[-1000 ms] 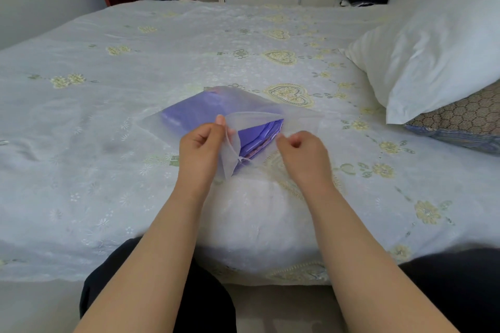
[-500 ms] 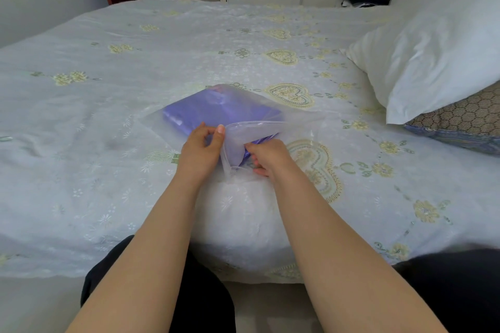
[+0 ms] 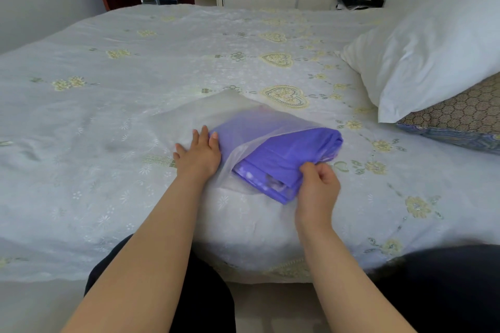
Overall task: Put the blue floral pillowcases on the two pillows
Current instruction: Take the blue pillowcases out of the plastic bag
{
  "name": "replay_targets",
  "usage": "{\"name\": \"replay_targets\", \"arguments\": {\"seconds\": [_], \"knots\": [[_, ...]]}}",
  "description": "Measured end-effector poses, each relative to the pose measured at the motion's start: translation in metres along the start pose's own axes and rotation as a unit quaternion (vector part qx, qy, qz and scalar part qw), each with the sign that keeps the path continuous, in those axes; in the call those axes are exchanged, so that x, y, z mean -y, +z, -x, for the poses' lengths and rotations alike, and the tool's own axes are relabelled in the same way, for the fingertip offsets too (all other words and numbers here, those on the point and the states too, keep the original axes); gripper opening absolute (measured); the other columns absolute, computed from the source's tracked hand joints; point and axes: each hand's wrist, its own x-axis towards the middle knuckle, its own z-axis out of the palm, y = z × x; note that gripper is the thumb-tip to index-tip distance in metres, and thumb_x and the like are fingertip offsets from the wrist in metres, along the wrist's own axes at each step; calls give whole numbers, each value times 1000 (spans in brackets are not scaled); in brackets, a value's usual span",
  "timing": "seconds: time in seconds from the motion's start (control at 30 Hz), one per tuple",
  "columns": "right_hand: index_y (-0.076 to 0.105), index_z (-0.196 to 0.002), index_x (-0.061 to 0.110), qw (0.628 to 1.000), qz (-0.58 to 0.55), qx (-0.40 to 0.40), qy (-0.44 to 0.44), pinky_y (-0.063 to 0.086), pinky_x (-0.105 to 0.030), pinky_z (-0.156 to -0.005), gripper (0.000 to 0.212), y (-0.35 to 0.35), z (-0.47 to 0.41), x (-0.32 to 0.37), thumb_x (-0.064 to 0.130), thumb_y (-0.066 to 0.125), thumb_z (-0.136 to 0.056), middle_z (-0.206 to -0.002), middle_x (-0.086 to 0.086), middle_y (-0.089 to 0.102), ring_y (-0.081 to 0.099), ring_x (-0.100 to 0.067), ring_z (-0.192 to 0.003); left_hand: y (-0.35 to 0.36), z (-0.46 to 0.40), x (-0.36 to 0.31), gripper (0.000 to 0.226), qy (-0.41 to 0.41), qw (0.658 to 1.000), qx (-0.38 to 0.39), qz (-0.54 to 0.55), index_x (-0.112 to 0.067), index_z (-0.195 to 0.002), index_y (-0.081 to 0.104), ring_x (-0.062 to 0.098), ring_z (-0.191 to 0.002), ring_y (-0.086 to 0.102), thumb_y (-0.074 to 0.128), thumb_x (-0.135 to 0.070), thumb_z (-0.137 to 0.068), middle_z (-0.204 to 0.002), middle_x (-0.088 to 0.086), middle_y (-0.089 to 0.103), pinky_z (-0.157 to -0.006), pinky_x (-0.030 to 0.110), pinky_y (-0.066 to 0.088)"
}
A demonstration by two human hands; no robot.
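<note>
Head view: white pillow [image 3: 430, 51] lies atop patterned pillow [image 3: 457, 119], beside folded pillowcases [image 3: 286, 151].

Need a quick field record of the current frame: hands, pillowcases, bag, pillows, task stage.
left hand: fingers straight, pressing the plastic bag flat on the bed
right hand: grips the near corner of the folded pillowcases
pillowcases: blue-purple, folded, partly out of the bag's open end
bag: translucent, lying on the bed, far end looks empty
white pillow: at right, bare, resting on a patterned pillow
task stage: pillowcases not yet unfolded; neither is on a pillow
</note>
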Motion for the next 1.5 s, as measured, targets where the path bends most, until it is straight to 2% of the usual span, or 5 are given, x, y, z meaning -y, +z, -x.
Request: {"name": "replay_targets", "arguments": {"seconds": [0.57, 0.93, 1.07, 1.3, 1.5], "knots": [[37, -129, 15, 908, 193, 370, -19, 42, -17, -60, 50, 149, 14, 6, -1, 54, -84, -104, -1, 52, 53, -17, -85, -61, -5, 92, 50, -23, 966, -247, -74, -15, -145, 30, 35, -143, 15, 36, -18, -96, -155, 16, 21, -112, 53, 15], [48, -122, 22, 986, 119, 61, -99, 44, -28, -66, 44, 95, -40, 46, 4, 37, -83, -88, 4, 57, 54, -9, -69, -65, -10, 115, 47, -40, 969, -243, -28, -14, -145, 30, 34, -142, 16, 31, -29, -101, -155, 12, 21, -109, 56, 19], [21, -147, 30, 835, 523, 93, -144, 28, -48, -109, 69, 70, -52, 15, 16, 50, -85, -151, -13, 24, 29, -33, -134, -65, 10, 80, 41, 151, 957, -241, 57, -18, -135, 48, 22, -135, 37, 33, -32, -100, -149, 3, 36, -106, 38, 33], [14, -151, 26, 604, 593, 406, -344, 3, -37, -117, 68, 118, -13, -11, 54, 40, -94, -159, 4, 9, 3, -17, -147, -55, 18, 83, 92, 158, 984, 22, -83, -36, -149, 4, 21, -144, 17, 48, -71, -76, -157, -3, 17, -114, 48, 17], [43, -137, 20, 690, 588, 257, -335, 40, -35, -86, 40, 115, -16, -23, 33, 37, -101, -117, -9, 63, 57, -30, -106, -62, -7, 106, 68, 60, 988, -105, -100, -20, -149, 17, 31, -140, 24, 45, -46, -93, -151, 9, 30, -114, 46, 15]]}}
